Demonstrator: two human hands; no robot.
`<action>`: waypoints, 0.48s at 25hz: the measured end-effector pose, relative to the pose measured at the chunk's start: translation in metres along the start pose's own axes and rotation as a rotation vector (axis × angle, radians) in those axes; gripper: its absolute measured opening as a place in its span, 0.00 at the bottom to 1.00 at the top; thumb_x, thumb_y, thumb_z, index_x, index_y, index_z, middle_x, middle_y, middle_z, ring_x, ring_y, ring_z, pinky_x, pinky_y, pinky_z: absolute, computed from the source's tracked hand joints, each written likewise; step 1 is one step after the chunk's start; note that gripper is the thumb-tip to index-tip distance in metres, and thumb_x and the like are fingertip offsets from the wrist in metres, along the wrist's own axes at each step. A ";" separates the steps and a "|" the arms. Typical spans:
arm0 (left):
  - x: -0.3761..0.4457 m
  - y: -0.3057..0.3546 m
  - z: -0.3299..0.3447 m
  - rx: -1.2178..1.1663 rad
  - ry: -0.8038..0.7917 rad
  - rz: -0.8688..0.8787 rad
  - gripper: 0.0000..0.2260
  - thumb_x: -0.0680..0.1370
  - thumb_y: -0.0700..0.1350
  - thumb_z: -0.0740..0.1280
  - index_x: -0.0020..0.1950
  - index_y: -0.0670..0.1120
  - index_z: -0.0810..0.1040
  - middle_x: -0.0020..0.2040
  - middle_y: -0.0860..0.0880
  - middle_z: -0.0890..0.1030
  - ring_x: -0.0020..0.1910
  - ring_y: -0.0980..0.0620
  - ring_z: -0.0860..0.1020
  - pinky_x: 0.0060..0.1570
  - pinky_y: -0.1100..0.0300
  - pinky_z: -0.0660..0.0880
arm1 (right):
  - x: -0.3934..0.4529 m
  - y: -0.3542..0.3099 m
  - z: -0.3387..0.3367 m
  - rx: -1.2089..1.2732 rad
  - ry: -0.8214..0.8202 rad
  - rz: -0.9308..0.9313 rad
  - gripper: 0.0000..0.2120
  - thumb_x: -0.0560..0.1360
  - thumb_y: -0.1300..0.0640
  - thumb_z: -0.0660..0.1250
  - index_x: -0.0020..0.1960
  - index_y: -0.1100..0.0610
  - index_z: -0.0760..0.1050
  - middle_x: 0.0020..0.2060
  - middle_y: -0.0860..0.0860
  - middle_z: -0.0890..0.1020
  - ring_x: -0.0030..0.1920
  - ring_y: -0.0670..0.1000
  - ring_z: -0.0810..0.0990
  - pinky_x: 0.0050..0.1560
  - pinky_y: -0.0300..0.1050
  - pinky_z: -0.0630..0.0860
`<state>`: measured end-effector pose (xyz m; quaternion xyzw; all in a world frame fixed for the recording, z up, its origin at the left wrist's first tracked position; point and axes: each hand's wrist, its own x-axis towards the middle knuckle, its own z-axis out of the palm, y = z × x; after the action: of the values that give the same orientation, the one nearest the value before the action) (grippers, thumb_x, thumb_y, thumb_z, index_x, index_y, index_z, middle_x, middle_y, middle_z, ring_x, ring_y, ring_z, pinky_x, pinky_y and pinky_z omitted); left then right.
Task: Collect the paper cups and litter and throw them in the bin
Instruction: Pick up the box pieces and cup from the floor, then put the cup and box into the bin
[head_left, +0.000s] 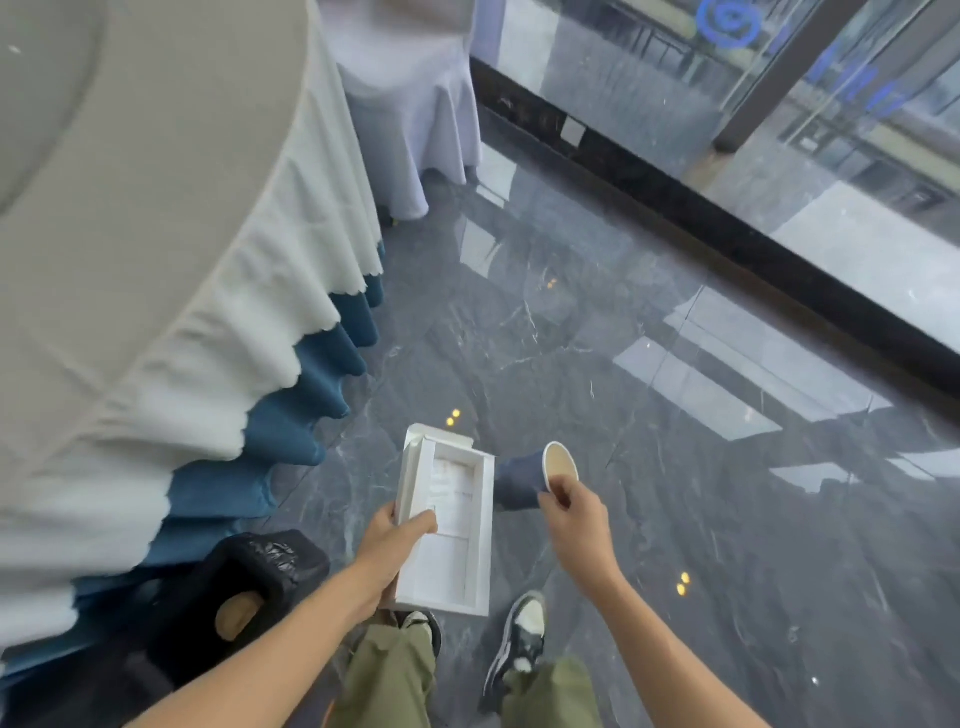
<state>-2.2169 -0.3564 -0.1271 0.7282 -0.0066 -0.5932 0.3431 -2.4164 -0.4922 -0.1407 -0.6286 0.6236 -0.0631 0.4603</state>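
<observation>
**White box in one hand, blue cup in the other**

White cardboard is what the left hand (387, 540) carries: an open, shallow box (447, 525), long and narrow, held in the lower middle of the frame; the thumb lies across its inner edge and the other fingers are closed under its left side, so the hand is firmly shut on it. Something pale and flat lies inside the box; I cannot tell what it is.

Just to the right, the right hand (576, 519) holds a blue paper cup (535, 480) by the rim; the thumb and the fingertips pinch the rim's lower edge, and the rest of the hand is loosely curled. The cup is tilted on its side, its mouth turned to the right and toward the camera; the inside looks pale beige. Cup and box are very near each other; whether they touch is not clear.

At the lower left of the frame stands a bin (244, 597) lined with a black bag, beside the round table (130, 234), which fills the left of the frame under a white cloth with a blue skirt below it. The floor (649, 415) is dark grey polished stone; at the bottom edge are olive trousers and two sneakers. A glass wall (779, 130) runs across the upper right.
</observation>
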 end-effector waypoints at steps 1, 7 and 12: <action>-0.017 -0.003 -0.014 0.013 0.010 0.008 0.16 0.78 0.42 0.71 0.65 0.45 0.76 0.53 0.47 0.83 0.47 0.50 0.82 0.38 0.58 0.75 | -0.021 -0.015 0.002 -0.013 -0.025 -0.020 0.14 0.77 0.60 0.66 0.35 0.51 0.68 0.27 0.45 0.67 0.28 0.45 0.62 0.30 0.39 0.61; -0.105 -0.057 -0.073 -0.125 0.129 0.043 0.20 0.77 0.43 0.76 0.66 0.44 0.75 0.51 0.48 0.84 0.47 0.51 0.83 0.36 0.61 0.76 | -0.103 -0.053 0.037 -0.083 -0.148 -0.207 0.10 0.76 0.61 0.65 0.36 0.55 0.71 0.28 0.45 0.67 0.29 0.45 0.63 0.31 0.40 0.62; -0.181 -0.146 -0.104 -0.336 0.278 0.004 0.18 0.79 0.45 0.74 0.66 0.44 0.75 0.52 0.46 0.84 0.48 0.48 0.83 0.37 0.58 0.75 | -0.171 -0.060 0.075 -0.171 -0.267 -0.357 0.08 0.78 0.57 0.66 0.39 0.55 0.76 0.28 0.47 0.72 0.30 0.48 0.67 0.31 0.43 0.65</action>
<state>-2.2382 -0.1179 -0.0392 0.7356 0.1382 -0.4791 0.4585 -2.3601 -0.3229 -0.0593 -0.7683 0.4394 -0.0070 0.4654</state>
